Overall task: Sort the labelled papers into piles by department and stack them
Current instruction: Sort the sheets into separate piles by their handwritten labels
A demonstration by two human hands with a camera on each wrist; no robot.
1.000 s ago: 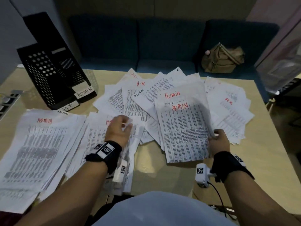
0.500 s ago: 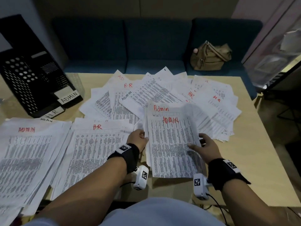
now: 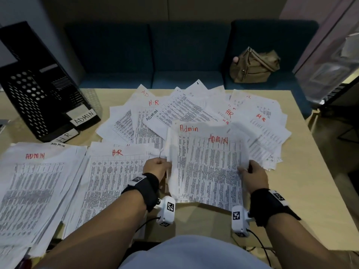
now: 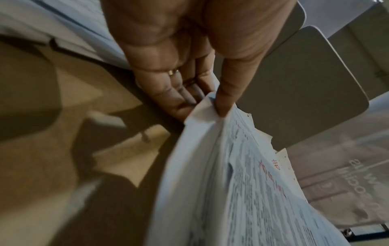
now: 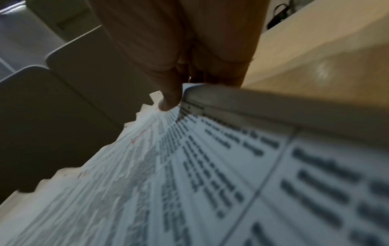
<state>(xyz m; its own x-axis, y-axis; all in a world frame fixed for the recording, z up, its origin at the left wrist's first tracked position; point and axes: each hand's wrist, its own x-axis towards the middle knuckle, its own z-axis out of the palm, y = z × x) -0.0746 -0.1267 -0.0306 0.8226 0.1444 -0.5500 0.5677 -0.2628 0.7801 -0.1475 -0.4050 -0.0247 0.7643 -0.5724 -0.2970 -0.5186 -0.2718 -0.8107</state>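
I hold a small bundle of Admin papers [image 3: 207, 166] above the table's near middle, red "Admin" and "ADMIN" written at their tops. My left hand [image 3: 157, 166] pinches the bundle's left edge, thumb on top [image 4: 223, 106]. My right hand [image 3: 250, 171] pinches its right edge [image 5: 168, 103]. To the left lie an HR pile [image 3: 108, 183] and, further left, an ADMIN pile [image 3: 33, 187]. Unsorted sheets marked HR and Admin fan out behind the bundle [image 3: 194, 111].
A black perforated file rack [image 3: 37, 96] with ADMIN and H.R labels stands at the back left. A tan handbag [image 3: 254, 66] sits on the blue sofa [image 3: 174, 55] behind the table. Bare table top [image 3: 318, 191] shows at the right and front.
My left hand left the HR pile and took the left edge of the Admin bundle. The bundle came nearer to me, and both hands hold it now.
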